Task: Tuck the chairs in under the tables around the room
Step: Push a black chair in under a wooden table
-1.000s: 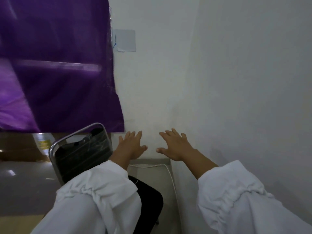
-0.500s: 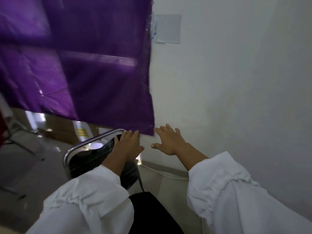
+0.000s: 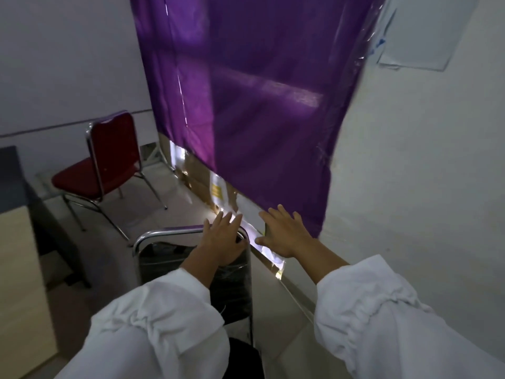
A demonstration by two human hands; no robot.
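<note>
A black chair (image 3: 164,258) with a chrome frame stands right below me, its backrest wrapped in clear plastic. My left hand (image 3: 222,239) lies over the top right corner of that backrest, fingers spread, thumb near the chrome rail. My right hand (image 3: 284,232) hovers open just to the right, beside the chair, holding nothing. A red padded chair (image 3: 109,160) on chrome legs stands apart at the far left. The corner of a light wooden table (image 3: 19,255) shows at the left edge.
A purple curtain (image 3: 259,105) hangs over a window ahead, light leaking under its hem. A white wall (image 3: 423,187) closes in on the right, with a paper sheet (image 3: 412,36) taped up high. A white cable (image 3: 297,299) runs along the floor by the wall.
My view has swung left, bringing the red chair and the table corner into sight. My left hand has come down onto the black chair's backrest; the right hand stays open beside it.
</note>
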